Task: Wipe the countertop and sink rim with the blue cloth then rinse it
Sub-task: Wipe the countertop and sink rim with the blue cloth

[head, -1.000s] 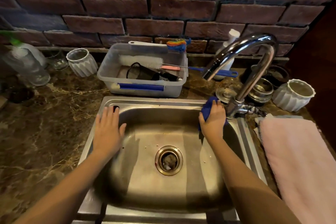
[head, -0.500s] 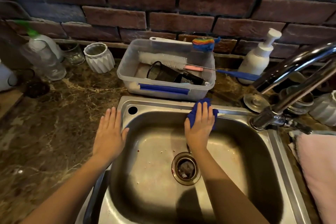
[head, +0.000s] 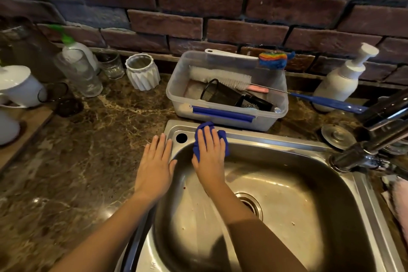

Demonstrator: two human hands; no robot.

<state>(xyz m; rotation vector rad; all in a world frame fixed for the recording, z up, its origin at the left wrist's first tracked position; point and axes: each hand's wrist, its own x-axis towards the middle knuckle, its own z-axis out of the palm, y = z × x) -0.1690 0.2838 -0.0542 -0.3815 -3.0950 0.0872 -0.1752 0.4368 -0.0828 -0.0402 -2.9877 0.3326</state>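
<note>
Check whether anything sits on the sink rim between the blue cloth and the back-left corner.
Nothing lies on that stretch; only the rim's open hole is there. The right hand presses the blue cloth flat on the back of the sink rim. Past the corner, the left hand rests flat on the left rim, in the way.

Plastic tub (head: 268,120) crowds back rim (head: 276,139) (faucet (head: 362,152) right); basin (head: 298,183) open.

Dark reddish brick wall (head: 199,0), warm light.
</note>
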